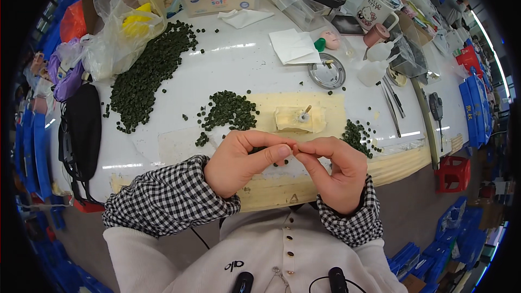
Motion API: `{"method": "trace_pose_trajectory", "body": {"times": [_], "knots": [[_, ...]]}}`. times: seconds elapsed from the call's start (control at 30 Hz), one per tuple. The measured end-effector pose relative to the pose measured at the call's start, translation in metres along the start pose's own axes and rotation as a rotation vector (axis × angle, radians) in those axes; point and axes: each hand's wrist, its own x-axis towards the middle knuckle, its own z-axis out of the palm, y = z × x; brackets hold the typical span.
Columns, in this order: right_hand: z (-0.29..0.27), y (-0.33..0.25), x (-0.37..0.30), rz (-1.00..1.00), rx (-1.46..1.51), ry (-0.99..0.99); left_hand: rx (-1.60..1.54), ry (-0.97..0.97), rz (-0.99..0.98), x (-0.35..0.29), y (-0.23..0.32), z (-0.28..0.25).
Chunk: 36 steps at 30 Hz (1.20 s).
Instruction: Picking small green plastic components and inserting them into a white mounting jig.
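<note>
My left hand (pixel 241 161) and my right hand (pixel 337 172) meet fingertip to fingertip above the table's front edge. Thumb and index finger are pressed together on each; whatever lies between them is too small or too hidden to name. Just beyond my left hand is a loose heap of small dark green pieces (pixel 230 109). A smaller group of such pieces (pixel 356 137) lies beside my right hand. Past the fingertips stands a block wrapped in yellowish tape (pixel 285 122), with a small thin peg (pixel 307 112) sticking up from it. A few dark green bits lie under my fingers.
A large dark green heap (pixel 144 76) spreads at the far left, next to plastic bags (pixel 116 49) and a black pouch (pixel 81 130). Farther back are a round metal dish (pixel 326 77), white paper (pixel 293 46) and a mug (pixel 374 11). Tweezers (pixel 392 109) and a screwdriver (pixel 436 107) lie right.
</note>
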Motion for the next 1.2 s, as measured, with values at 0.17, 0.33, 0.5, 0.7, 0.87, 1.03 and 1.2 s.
{"method": "trace_pose_trajectory", "body": {"times": [0.17, 0.33, 0.5, 0.7, 0.87, 1.03, 1.2], "knots": [[-0.001, -0.005, 0.008, -0.164, -0.257, 0.025, 0.045, -0.030, 0.019, -0.001, 0.000, 0.001], [0.004, -0.003, 0.008, -0.123, -0.237, -0.012, 0.118, -0.062, 0.018, -0.002, 0.000, 0.000], [0.004, -0.001, 0.009, -0.180, -0.283, -0.059, 0.103, -0.074, 0.042, -0.002, 0.000, 0.002], [0.003, -0.001, 0.011, -0.221, -0.309, 0.002, 0.115, 0.001, 0.065, 0.001, -0.001, -0.001], [0.004, 0.001, 0.009, -0.275, -0.352, 0.014, -0.080, -0.012, -0.023, 0.001, 0.001, -0.001], [0.003, 0.001, 0.008, -0.297, -0.360, 0.030, -0.185, -0.075, -0.064, 0.002, -0.002, -0.008], [0.003, 0.001, 0.007, -0.283, -0.319, 0.028, -0.069, -0.015, -0.026, 0.002, -0.001, -0.004]]}}
